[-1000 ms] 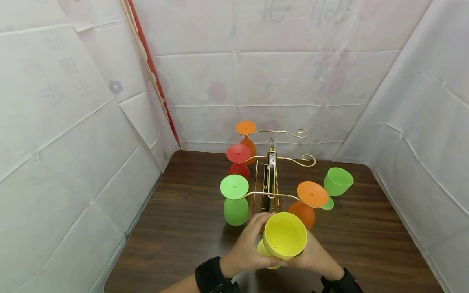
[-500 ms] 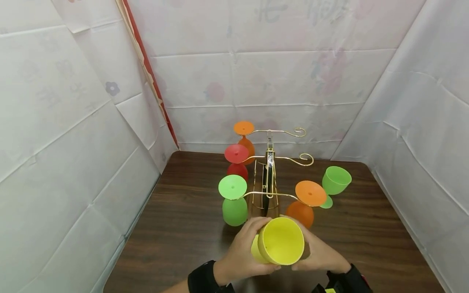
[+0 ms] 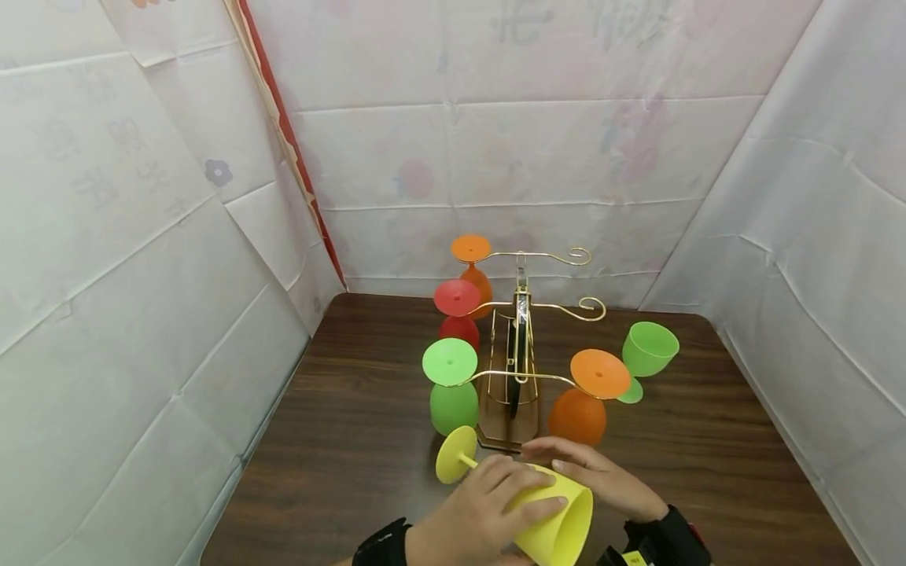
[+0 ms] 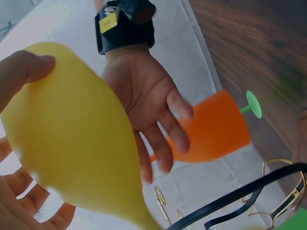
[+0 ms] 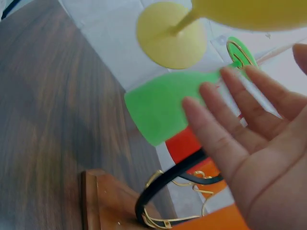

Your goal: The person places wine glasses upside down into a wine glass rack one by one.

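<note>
My left hand (image 3: 495,507) grips the bowl of a yellow goblet (image 3: 555,523), which lies tilted with its foot (image 3: 456,455) pointing away toward the rack and its mouth toward me. In the left wrist view my thumb (image 4: 29,67) presses on the yellow bowl (image 4: 72,143). My right hand (image 3: 594,472) is open, its straight fingers lying beside the bowl's far side; whether they touch it I cannot tell. The right wrist view shows that open palm (image 5: 249,143) below the yellow foot (image 5: 170,33).
A gold wire rack (image 3: 520,338) on a wooden base stands mid-table. Upside-down goblets hang from its arms: orange (image 3: 473,248), red (image 3: 456,297), green (image 3: 450,362), orange (image 3: 600,373). A green goblet (image 3: 650,350) stands at the right. White sheets wall the brown table (image 3: 340,440).
The yellow goblet tipped from mouth-up to lying tilted, foot toward the rack, and came lower and nearer to me. My right hand let go and opened; the left kept its grip.
</note>
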A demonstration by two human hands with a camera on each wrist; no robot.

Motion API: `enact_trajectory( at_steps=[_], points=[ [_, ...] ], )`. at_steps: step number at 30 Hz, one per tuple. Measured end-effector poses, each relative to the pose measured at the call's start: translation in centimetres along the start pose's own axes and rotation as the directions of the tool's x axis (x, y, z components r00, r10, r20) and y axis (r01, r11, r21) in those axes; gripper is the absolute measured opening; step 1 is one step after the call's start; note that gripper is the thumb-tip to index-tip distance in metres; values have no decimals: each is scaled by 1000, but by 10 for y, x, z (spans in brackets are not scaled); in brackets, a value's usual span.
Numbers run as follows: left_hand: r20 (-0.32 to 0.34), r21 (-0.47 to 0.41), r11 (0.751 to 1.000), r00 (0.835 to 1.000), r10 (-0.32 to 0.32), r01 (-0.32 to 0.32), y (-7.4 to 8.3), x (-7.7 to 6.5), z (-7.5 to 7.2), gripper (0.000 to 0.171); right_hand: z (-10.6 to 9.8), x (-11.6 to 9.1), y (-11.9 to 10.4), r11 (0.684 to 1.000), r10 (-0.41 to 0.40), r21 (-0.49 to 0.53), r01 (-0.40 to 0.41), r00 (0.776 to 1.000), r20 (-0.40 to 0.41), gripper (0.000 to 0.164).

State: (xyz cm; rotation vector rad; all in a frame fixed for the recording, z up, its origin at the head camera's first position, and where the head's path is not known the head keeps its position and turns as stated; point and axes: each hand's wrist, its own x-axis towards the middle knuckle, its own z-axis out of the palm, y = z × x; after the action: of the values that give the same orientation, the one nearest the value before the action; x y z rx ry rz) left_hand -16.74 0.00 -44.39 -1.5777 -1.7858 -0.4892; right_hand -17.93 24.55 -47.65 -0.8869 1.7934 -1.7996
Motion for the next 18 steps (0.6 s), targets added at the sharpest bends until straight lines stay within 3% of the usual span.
enact_trajectory(
  at_steps=[4, 11, 18],
  points=[
    [22, 86, 994, 998, 60, -62, -1, -1, 5, 63, 1, 6, 2, 998, 36, 50, -41, 995, 92, 44],
    [89, 78, 996, 996, 27, -34, 3, -5, 10, 57, 1, 10, 5, 992, -2, 123, -29, 970, 243, 50],
    [120, 79, 996, 992, 24, -33, 4, -5, 10, 53, -1, 12, 9, 993, -47, 120, 12, 956, 291, 49]
  ],
)
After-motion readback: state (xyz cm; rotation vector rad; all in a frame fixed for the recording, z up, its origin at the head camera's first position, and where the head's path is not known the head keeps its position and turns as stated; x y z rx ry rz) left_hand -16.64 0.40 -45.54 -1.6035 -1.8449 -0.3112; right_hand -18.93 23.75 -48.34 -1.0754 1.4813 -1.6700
